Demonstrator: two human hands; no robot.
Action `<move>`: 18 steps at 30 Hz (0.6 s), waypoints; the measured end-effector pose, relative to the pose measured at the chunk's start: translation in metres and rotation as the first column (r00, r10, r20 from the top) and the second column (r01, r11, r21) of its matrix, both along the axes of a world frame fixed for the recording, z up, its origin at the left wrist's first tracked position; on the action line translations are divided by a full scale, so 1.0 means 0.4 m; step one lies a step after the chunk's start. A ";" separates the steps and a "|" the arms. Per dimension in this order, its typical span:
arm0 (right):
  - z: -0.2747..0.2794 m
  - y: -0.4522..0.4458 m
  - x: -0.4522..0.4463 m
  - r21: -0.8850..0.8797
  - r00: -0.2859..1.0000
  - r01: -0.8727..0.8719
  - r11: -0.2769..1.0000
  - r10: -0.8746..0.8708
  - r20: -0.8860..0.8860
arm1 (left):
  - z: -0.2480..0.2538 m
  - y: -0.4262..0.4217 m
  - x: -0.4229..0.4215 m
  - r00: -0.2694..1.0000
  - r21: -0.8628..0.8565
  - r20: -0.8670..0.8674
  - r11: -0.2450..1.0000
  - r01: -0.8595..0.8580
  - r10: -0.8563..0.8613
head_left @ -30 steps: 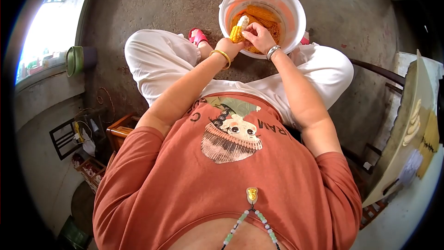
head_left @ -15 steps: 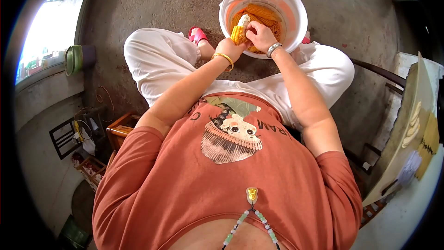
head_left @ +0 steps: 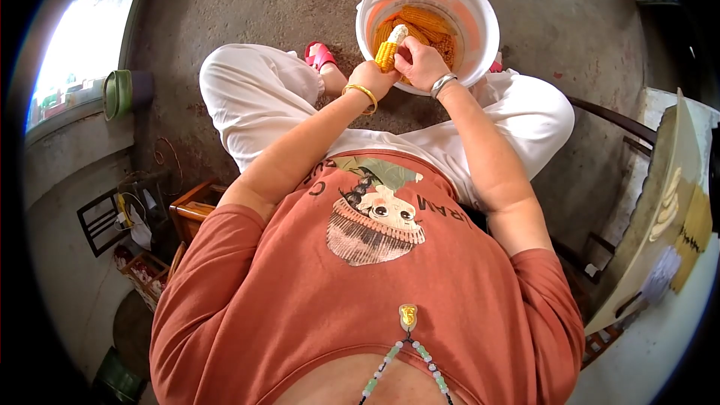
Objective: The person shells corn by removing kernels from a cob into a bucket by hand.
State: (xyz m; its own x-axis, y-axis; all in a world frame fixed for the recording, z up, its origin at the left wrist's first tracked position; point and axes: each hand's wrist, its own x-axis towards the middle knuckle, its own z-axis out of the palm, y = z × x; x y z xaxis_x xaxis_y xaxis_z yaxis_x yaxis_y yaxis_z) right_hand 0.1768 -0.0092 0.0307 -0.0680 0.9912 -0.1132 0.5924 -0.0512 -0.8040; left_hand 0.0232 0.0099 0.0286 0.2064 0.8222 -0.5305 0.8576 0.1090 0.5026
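Left hand (head_left: pixel 373 79) around knobbly yellow corncob (head_left: pixel 387 57) with bare whitish tip (head_left: pixel 399 32)

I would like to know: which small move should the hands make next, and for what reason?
Probably the right hand should push off some kernels below the bare white tip: the left hand holds the corn cob, yellow kernels remain there, the right hand is against its side, and the bucket shows behind it.
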 end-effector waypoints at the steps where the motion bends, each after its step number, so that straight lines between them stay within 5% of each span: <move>1: -0.002 -0.001 -0.007 0.022 1.000 0.021 1.000 -0.021 0.009 | -0.005 -0.001 0.000 1.000 0.005 -0.015 1.000 -0.004 0.004; 13: -0.023 -0.005 -0.037 0.073 0.996 0.063 0.995 -0.066 0.052 | 0.012 -0.003 0.010 0.998 -0.006 -0.040 0.999 -0.044 0.044; 18: 0.031 -0.024 -0.038 0.193 0.934 -0.011 0.981 -0.059 0.353 | 0.029 0.002 0.012 0.998 -0.096 -0.043 0.994 -0.055 0.051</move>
